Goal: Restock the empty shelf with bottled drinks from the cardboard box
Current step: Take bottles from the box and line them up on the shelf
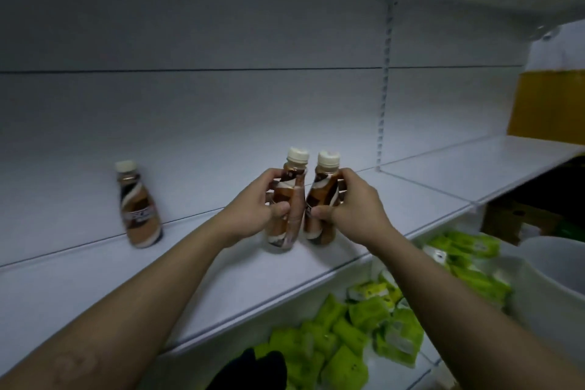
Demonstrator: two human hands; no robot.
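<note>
Head view, three bottles (139, 206): left hand (253, 206) grips one, right hand (354, 203) grips another.

Only blurred white letters, seemingly "SC", show on the label of the lone bottle (139, 209); nothing else reads.

Shelf (95, 288), three bottles.
Lone bottle (139, 209) left, well apart; middle bottle (282, 196) and right bottle (323, 196) just beside each other at centre; packets (345, 336) on lower shelf (425, 350) beneath.

Brown left bottle (139, 209) stands alone on white shelf (95, 288); middle bottle (280, 236) beside right bottle (324, 191).
</note>
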